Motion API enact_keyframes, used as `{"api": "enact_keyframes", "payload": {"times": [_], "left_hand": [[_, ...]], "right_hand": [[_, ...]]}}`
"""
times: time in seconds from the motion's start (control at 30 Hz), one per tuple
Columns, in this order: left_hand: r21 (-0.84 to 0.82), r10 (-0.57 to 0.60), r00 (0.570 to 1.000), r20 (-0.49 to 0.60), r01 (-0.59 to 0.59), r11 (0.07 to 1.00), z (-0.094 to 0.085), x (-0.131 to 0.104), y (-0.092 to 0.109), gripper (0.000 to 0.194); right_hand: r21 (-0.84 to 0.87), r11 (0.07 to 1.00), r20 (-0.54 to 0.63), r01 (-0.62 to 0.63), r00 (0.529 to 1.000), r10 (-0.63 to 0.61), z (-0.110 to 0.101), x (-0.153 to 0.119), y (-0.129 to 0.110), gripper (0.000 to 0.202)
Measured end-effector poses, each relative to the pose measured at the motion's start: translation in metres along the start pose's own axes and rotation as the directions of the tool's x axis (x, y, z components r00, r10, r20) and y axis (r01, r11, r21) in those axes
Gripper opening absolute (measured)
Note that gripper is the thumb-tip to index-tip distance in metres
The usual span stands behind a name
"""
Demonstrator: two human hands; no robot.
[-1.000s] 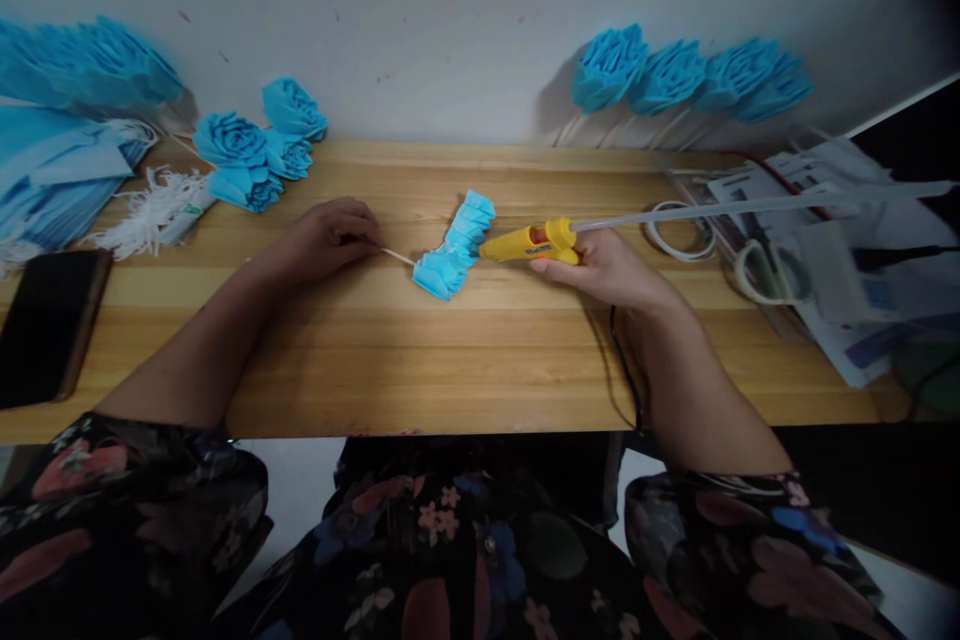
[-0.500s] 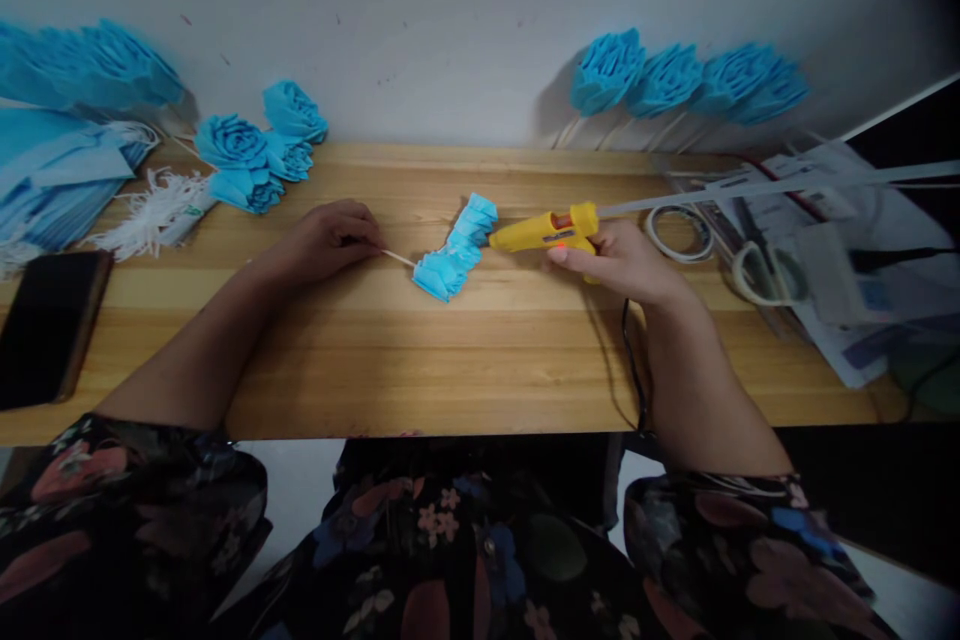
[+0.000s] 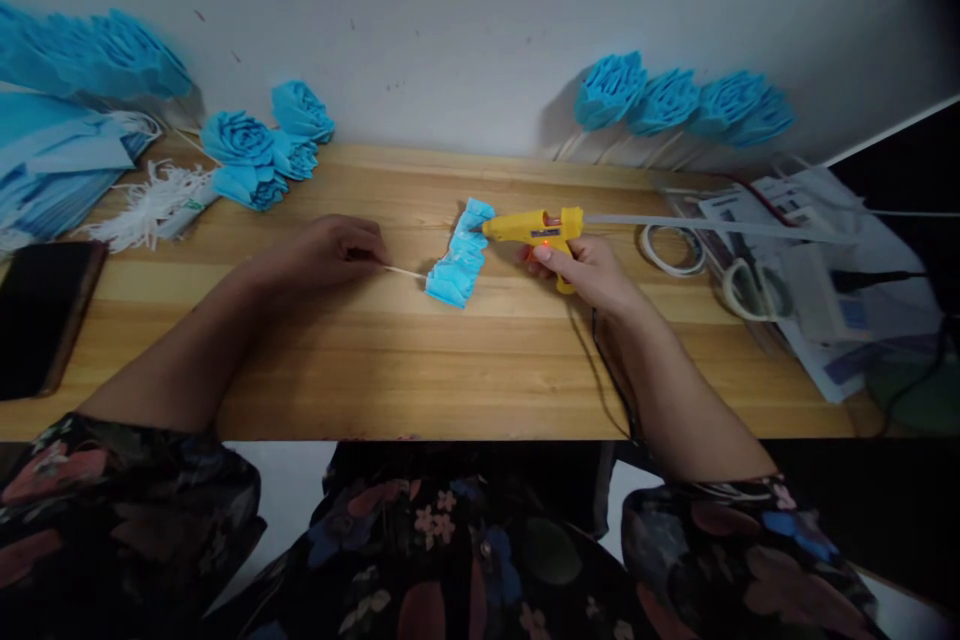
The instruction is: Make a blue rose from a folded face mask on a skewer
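Between the fingertips of my left hand [image 3: 349,248] is a thin wooden stick [image 3: 407,272]. Its far end meets a crumpled, pleated blue strip [image 3: 460,258] at the middle of the table. My right hand [image 3: 581,270] is wrapped round the handle of a yellow glue gun [image 3: 521,225], with a small red light lit on its side. The gun's nozzle touches or nearly touches the upper right part of the strip. A long translucent glue stick [image 3: 660,221] extends from the gun's back.
Blue flowers [image 3: 238,138] lie at the left near white cords [image 3: 161,205], blue masks [image 3: 56,165] and a phone [image 3: 46,315]. More blue flowers [image 3: 611,90] lean on the wall. White tape [image 3: 673,251], scissors [image 3: 757,288] and papers [image 3: 832,365] are at the right.
The glue gun has moved left and tilted, bringing its nozzle onto or close to the strip. The strip has turned slightly, with its lower end shifted right. The camera view has shifted a little.
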State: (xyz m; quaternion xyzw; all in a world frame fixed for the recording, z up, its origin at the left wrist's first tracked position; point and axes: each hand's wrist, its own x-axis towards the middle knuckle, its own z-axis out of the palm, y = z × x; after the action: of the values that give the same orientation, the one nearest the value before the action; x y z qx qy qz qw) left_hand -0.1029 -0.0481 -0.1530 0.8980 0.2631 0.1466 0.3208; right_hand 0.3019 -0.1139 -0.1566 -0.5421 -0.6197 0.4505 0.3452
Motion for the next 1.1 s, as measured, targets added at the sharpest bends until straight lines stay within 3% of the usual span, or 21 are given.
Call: {"api": "enact_keyframes", "payload": {"times": [0.37, 0.73, 1.1], "left_hand": [[-0.032, 0.021, 0.999, 0.041, -0.019, 0.999, 0.006, 0.002, 0.008, 0.03], [-0.044, -0.001, 0.999, 0.052, 0.003, 0.999, 0.005, 0.003, 0.008, 0.029], [-0.038, 0.002, 0.999, 0.041, -0.001, 0.999, 0.008, 0.002, 0.005, 0.033]], "right_hand": [[-0.091, 0.996, -0.013, 0.019, 1.0, -0.02, 0.001, -0.003, -0.004, 0.074], [-0.207, 0.977, 0.009, 0.05, 0.999, -0.049, 0.004, -0.002, -0.003, 0.067], [-0.211, 0.974, 0.038, 0.081, 0.996, -0.075, 0.009, -0.002, -0.007, 0.055]]}}
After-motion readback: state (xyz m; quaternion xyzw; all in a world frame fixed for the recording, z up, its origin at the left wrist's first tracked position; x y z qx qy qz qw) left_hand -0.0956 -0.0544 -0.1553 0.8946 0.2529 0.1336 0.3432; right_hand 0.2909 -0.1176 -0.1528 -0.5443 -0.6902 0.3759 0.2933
